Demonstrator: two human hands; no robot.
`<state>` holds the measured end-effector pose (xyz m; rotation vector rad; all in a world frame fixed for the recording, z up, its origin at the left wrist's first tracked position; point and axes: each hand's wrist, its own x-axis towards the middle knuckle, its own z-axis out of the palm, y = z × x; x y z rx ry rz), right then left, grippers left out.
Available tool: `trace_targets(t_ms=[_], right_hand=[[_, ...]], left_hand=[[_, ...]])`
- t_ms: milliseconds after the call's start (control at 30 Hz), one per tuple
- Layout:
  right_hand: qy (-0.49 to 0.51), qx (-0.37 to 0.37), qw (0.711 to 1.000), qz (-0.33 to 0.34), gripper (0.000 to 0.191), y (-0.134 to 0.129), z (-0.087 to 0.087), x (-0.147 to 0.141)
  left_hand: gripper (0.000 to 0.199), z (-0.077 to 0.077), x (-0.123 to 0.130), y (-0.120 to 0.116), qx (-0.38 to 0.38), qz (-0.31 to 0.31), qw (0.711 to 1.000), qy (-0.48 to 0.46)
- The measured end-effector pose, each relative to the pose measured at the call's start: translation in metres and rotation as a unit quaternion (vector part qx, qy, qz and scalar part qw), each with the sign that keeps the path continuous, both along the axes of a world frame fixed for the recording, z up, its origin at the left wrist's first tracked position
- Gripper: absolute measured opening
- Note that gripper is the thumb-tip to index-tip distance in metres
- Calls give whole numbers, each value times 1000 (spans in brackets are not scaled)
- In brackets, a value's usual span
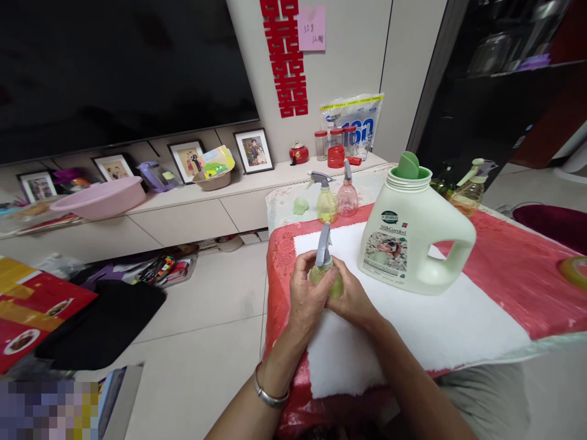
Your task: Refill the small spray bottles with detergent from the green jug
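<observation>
Both my hands are wrapped round a small yellow-green spray bottle with a grey trigger head, upright over the white cloth. My left hand grips its left side, and my right hand closes on its right side. Right of my hands stands a large pale green detergent jug with a green cap piece in its open mouth. Behind the held bottle are another yellow spray bottle and a pink spray bottle.
The white cloth lies over a red table cover. A crumpled green thing sits near the far left corner. At the right rear stands a spray bottle with amber liquid. A low cabinet carries picture frames and a pink basin.
</observation>
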<state>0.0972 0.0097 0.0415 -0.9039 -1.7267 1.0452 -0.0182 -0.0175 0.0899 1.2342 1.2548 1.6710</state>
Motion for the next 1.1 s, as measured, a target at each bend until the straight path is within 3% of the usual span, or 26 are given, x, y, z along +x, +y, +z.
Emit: trace_targets(t_ms=[233, 500, 733, 1100], right_hand=[[-3, -3, 1000, 5, 88, 1, -1, 2], [-1, -15, 1000, 14, 90, 0, 3, 4], [-2, -10, 1000, 17, 86, 0, 6, 3], [-5, 3, 1000, 19, 89, 3, -2, 5]], left_hand=[[30, -4, -3, 7, -12, -5, 999, -43], [32, 3, -5, 0, 16, -82, 993, -82], [36, -6, -16, 7, 19, -150, 982, -113], [37, 0, -23, 14, -14, -196, 966, -170]])
